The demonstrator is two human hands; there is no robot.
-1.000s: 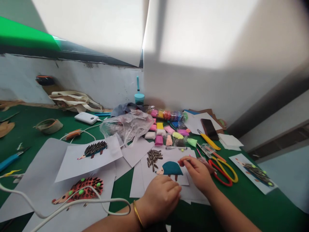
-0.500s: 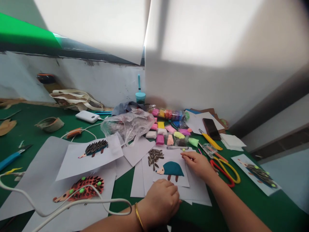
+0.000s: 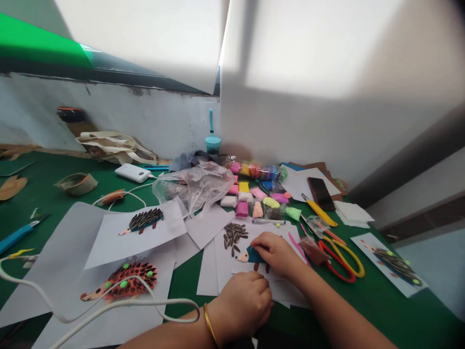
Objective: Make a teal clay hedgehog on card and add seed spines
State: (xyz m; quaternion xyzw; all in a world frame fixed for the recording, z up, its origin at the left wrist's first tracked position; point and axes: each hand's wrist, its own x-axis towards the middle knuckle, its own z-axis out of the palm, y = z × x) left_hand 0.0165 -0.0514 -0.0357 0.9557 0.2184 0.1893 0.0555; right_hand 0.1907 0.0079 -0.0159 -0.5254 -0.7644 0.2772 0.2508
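A clay hedgehog with a blue body [image 3: 250, 255], a pale pink face and brown legs lies on white paper. My right hand [image 3: 278, 252] is over the body and hides much of it. Its thumb and fingertips are pinched together at the top of the body; whatever they hold is too small to see. My left hand [image 3: 245, 303] is curled closed at the paper's lower edge, and its palm side is hidden. Striped sunflower seeds [image 3: 234, 236] form a loose heap left of the hedgehog. A small green clay ball [image 3: 278, 225] sits on the paper beyond my right hand.
Clay packets [image 3: 242, 209] and a plastic bag [image 3: 196, 184] lie behind the paper. To the right are scissors [image 3: 345, 264], a yellow utility knife [image 3: 319, 211], a phone [image 3: 320, 193] and a hedgehog card [image 3: 390, 264]. A white cable [image 3: 145, 303] crosses hedgehog pictures on the left.
My right hand has moved left and toward me, from beside the green ball to the blue hedgehog body. The ball stays on the paper. My left hand has hardly moved.
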